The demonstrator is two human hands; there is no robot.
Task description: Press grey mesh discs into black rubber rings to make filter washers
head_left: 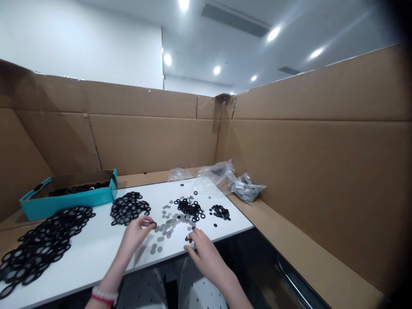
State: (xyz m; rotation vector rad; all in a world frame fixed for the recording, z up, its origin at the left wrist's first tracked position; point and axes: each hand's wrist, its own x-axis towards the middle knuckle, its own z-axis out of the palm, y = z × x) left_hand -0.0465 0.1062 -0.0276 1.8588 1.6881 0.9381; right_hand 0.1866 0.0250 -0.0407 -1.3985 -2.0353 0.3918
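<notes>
Fingers (148, 221) over loose black washers (189, 209), teal box (66, 204) holding more washers (80, 187)

On the white table (96, 242) lie four piles of black rings (40, 242). The biggest pile is at the left side, a smaller one is just beside it, and two more are toward the right. Many grey round discs (165, 229) are spread in front of the third pile, and some single rings lie apart
</notes>
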